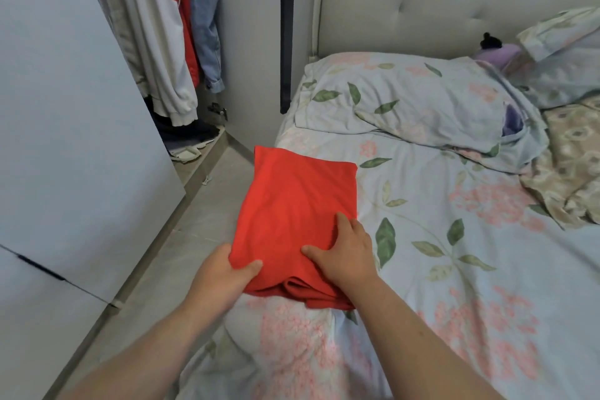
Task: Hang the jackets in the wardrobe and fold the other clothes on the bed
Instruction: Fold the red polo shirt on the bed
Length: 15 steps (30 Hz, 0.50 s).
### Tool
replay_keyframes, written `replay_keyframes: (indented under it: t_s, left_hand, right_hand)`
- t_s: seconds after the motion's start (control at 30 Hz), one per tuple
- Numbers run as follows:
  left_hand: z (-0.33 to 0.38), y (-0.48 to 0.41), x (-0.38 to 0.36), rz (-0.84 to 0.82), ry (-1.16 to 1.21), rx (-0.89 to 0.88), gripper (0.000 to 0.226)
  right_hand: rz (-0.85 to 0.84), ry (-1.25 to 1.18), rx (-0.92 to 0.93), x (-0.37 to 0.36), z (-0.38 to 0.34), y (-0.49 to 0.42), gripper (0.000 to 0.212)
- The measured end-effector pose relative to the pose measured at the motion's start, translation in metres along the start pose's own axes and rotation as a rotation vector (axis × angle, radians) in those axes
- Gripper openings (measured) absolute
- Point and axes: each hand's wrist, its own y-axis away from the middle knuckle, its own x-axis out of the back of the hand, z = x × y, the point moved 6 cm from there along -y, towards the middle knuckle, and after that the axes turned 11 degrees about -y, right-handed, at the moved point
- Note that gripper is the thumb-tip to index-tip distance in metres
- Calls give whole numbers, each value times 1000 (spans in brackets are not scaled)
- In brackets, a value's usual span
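Observation:
A folded red garment [297, 204] lies at the left edge of the bed [438, 237], partly overhanging it. My left hand [224, 273] grips its near left corner, thumb on top and fingers underneath. My right hand [344, 253] rests flat on its near right part, fingers spread. In the open wardrobe [181, 52] at the upper left hang a white jacket with red stripes [159, 42], a red one behind it and a denim jacket [206, 26].
A white wardrobe door [65, 123] stands open on the left, leaving a narrow strip of grey floor [181, 237] beside the bed. Floral pillows [406, 97] and a beige patterned blanket [571, 166] lie at the bed's head. Shoes and dark items sit on the wardrobe floor.

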Motion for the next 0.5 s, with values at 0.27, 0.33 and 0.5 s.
replay_keyframes:
  t_s: [0.27,0.33,0.5]
  left_hand:
    - [-1,36,0,-199,323,171,16]
    - [1,39,-1,-249,324,162,15]
    - [8,42,-5,-280,435,164,13]
  right_hand:
    - [-106,-548,-436,7,14,54,47]
    - [-191,-729,-567,19,24,58,21]
    - [-340,-663,-661,38,56,78,22]
